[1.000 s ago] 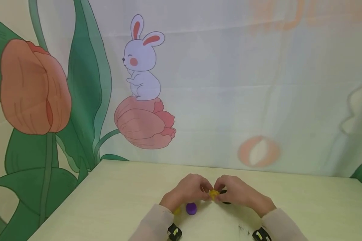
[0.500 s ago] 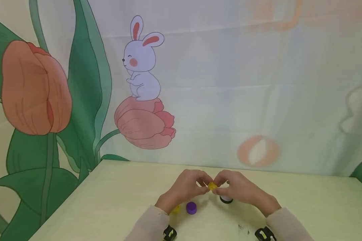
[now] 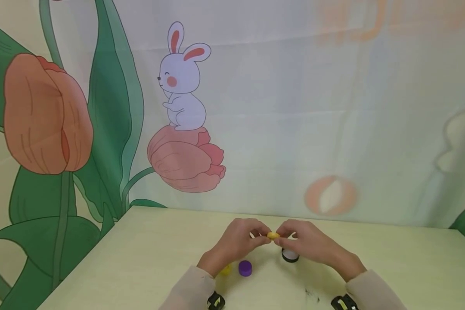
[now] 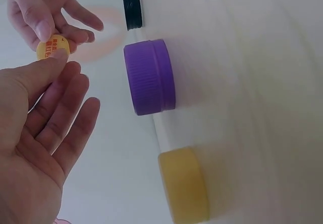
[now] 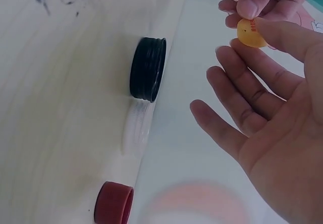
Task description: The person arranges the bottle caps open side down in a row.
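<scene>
Raised over the table, a small round yellow bottle cap (image 3: 273, 235) with red lettering is held between both hands. My left hand (image 3: 238, 243) pinches one side of it between thumb and forefinger. On the other side, the thumb and forefinger of my right hand (image 3: 311, 243) pinch it too. In the left wrist view the other fingers of the left hand (image 4: 38, 138) are spread, clear of the yellow cap (image 4: 52, 46). The right wrist view has the lettered cap (image 5: 249, 33) at the fingertips of the right hand (image 5: 275, 100).
A purple cap (image 3: 245, 268) and a larger yellow cap (image 4: 184, 186) sit on the table near my left wrist. Below my right hand is a black cap (image 5: 148, 69), with a clear cap (image 5: 137, 128) and a red cap (image 5: 114, 204) beyond. Dark marks (image 3: 311, 295) stain the tabletop.
Both hands have lifted the small yellow cap up and away from the tabletop, and it has turned between the fingers. The black cap below the right hand has come more into view.
</scene>
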Tool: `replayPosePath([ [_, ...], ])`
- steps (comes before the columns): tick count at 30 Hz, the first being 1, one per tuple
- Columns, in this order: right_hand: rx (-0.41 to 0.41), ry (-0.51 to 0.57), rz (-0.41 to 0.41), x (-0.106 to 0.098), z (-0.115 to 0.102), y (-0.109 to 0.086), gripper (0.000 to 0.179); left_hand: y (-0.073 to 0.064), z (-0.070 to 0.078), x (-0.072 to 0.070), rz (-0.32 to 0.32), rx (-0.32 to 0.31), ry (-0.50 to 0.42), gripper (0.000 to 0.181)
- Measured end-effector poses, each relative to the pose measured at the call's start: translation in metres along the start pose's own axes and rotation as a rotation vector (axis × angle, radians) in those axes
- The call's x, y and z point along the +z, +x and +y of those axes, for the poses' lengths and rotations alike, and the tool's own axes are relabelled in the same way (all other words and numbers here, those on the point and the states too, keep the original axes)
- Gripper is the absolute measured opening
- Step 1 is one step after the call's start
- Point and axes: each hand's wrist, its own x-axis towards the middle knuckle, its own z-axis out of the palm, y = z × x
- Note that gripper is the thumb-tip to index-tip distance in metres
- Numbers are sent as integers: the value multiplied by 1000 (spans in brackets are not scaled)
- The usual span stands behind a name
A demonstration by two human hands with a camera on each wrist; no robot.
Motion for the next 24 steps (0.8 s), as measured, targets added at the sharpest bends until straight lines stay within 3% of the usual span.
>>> replayPosePath([
  [15,-3,60,17,2,1,1,16,-5,0,-4,-13,-27,-35,15],
  [24,14,59,23,3,4,1,16,-6,-2,-6,10,26,-43,28],
])
